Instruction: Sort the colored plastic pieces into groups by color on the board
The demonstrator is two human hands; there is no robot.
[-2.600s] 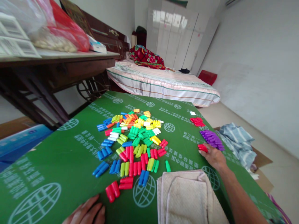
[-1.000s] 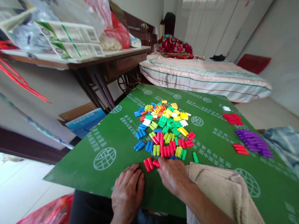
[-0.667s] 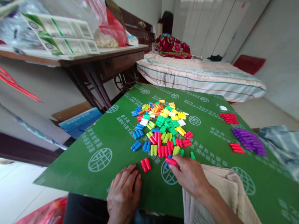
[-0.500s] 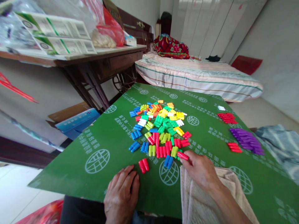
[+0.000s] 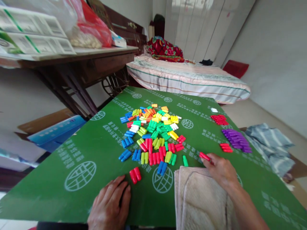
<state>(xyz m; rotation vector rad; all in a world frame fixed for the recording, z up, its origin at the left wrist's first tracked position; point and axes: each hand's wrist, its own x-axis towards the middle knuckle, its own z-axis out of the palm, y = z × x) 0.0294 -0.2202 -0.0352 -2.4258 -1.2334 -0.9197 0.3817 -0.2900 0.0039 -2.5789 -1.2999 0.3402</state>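
Left hand [image 5: 110, 203]: palm down on the green board [image 5: 35, 198], fingers lying close together
Folded cloth [image 5: 196, 201]: right of the left fingers, below the right fingers
Red pair [image 5: 135, 175]: just right of the left fingertips, apart from them
Right hand [image 5: 219, 169]: thumb and fingers pinching a red piece [image 5: 204, 156]
Blue pair [image 5: 161, 168]: between the two hands' fingers
Green piece [image 5: 185, 160]: left of the right fingers
Mixed-colour spread [image 5: 158, 128]: beyond the left fingers
Red row [image 5: 225, 147], purple pieces [image 5: 236, 140]: beyond the right fingers, rightward
White pieces [image 5: 214, 110]: farther beyond the right fingers
Bed [image 5: 187, 76]: well beyond all fingers
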